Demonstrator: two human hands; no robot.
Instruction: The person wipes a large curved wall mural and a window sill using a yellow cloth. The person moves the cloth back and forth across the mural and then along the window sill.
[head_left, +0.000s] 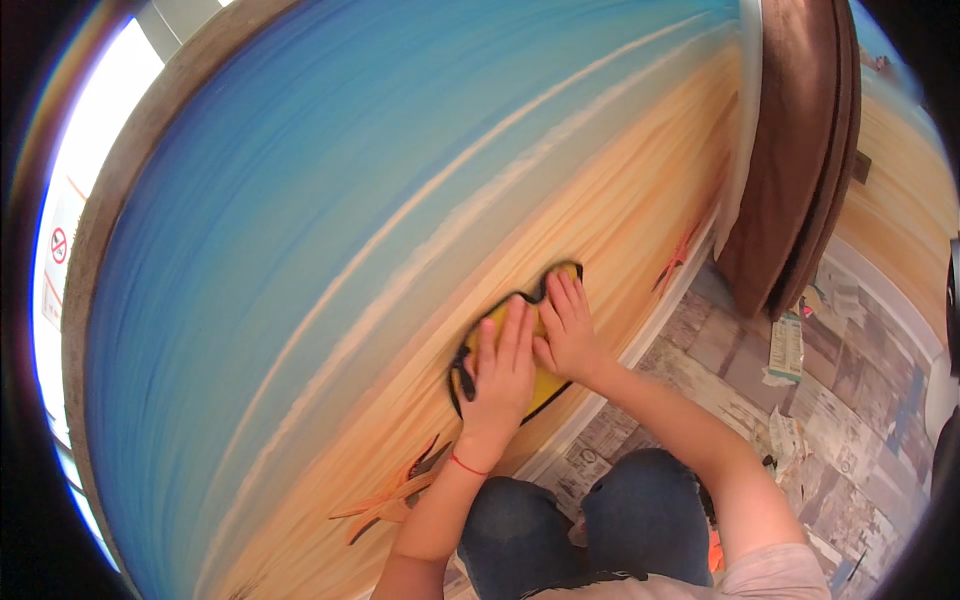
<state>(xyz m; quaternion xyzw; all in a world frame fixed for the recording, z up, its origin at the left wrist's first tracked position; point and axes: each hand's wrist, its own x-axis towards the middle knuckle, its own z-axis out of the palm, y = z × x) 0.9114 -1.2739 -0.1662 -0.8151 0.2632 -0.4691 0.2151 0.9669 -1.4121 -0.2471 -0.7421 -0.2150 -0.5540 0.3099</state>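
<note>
A yellow cut-out shape with a thick black outline (550, 388) lies flat against a wall painted as a beach (400, 330); it may be a sticker, but I cannot tell its material. My left hand (505, 370) rests on its left part, fingers stretched upward. Higher up and to the right, my right hand (572, 330) lies on the same shape with its fingers extended. Neither hand grips anything. The two hands cover much of the yellow surface, so I cannot make out the whole figure.
An orange starfish shape (390, 497) shows low on the wall at left, a smaller red one (678, 258) at right. White skirting (655, 328) runs below. A brown wooden panel (795, 150) stands at right. On the plank-patterned floor (830, 500) lies a small carton (787, 345).
</note>
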